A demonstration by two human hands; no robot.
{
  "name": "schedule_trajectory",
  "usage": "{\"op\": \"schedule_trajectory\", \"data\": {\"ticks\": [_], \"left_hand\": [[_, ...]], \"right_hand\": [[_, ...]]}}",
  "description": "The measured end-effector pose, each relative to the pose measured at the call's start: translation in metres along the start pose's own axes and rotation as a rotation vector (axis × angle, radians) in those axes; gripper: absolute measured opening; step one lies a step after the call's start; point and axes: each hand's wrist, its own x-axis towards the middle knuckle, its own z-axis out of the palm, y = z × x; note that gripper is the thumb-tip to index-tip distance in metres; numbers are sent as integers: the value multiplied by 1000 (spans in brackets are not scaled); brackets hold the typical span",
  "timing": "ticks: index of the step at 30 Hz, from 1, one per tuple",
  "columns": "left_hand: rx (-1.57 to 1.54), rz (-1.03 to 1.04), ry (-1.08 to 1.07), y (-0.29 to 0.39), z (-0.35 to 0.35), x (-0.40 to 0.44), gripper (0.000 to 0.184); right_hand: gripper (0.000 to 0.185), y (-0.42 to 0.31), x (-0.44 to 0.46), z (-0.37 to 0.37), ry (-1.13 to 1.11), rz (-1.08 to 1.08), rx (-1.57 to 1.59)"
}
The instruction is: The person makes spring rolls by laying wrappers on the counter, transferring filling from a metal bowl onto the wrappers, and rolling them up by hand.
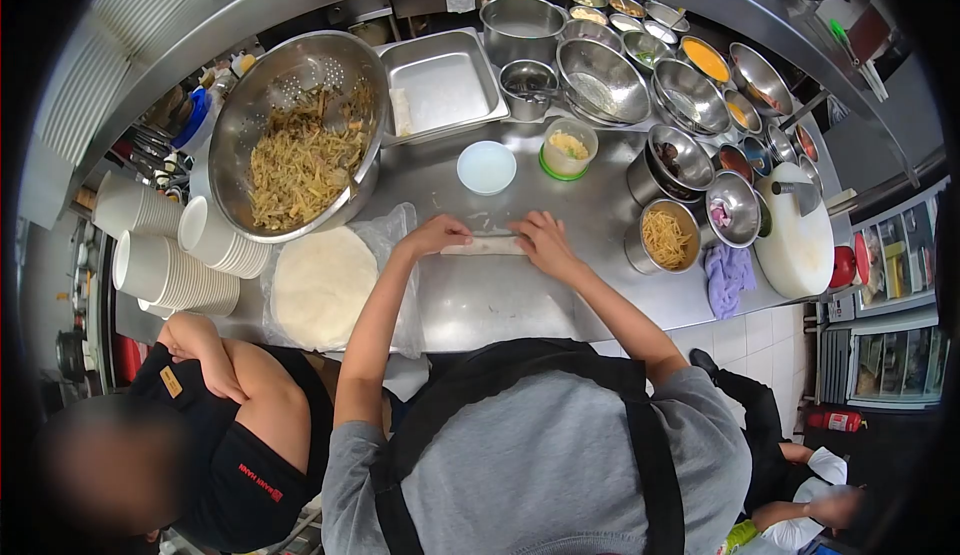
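I have the left hand (437, 234) in a narrow grip on the left end of a pale roll (483, 245); the fingers of the right hand (548, 245) are spread over its right end, and I cannot tell from here whether that grip closes on it. The roll lies crosswise on the metal surface (480, 300), between the two hands and in front of the torso.

My worry is uneven pressure: if one hand bears down harder, the roll could skew or its skin split, and a loose end could let any filling escape. Overreaching with the right fingers might also knock the green-based tub (572, 165).

Both forearms slant inward from the elbows, palms mostly down, with the left fingers bent and the right ones straighter.

Just beyond the hands I have a pale bowl (487, 190), near the tub. Left of the left forearm, a round pale sheet of dough (325, 288) rests on clear plastic (405, 305). Behind that stands a big colander (232, 105) of shredded filling (305, 165), and beside it a tray (445, 75) with another roll (400, 112) along its left side.
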Motion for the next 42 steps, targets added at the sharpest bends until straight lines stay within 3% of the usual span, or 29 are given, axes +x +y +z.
{"op": "schedule_trajectory", "data": {"ticks": [4, 7, 10, 13, 19, 25, 30, 37, 40, 42], "left_hand": [[-42, -131, -72, 13, -3, 1, 24], [155, -233, 50, 33, 2, -6, 25], [465, 16, 318, 37, 19, -15, 20], [573, 229, 425, 46, 38, -20, 16], [598, 406, 673, 45, 68, -29, 28], [572, 228, 406, 49, 55, -24, 45], [662, 162, 350, 46, 52, -13, 51], [729, 98, 97, 62, 20, 8, 46], [554, 141, -20, 30, 12, 31, 48], [171, 66, -163, 11, 3, 38, 49]], "right_hand": [[30, -7, -2, 5, 18, -233, -141], [28, -7, -5, 8, 48, -271, -218], [27, -8, -9, 7, 79, -261, -257], [26, -12, -12, 7, 79, -218, -274], [30, -5, -15, 11, 64, -119, -252], [42, -9, -7, 12, 21, -122, -367], [52, -4, -17, 25, 84, -230, -349], [50, 17, 12, 11, -217, -91, -96], [41, 30, 32, 5, -376, 38, 132], [35, 51, 44, 11, -443, 39, 342]]}}
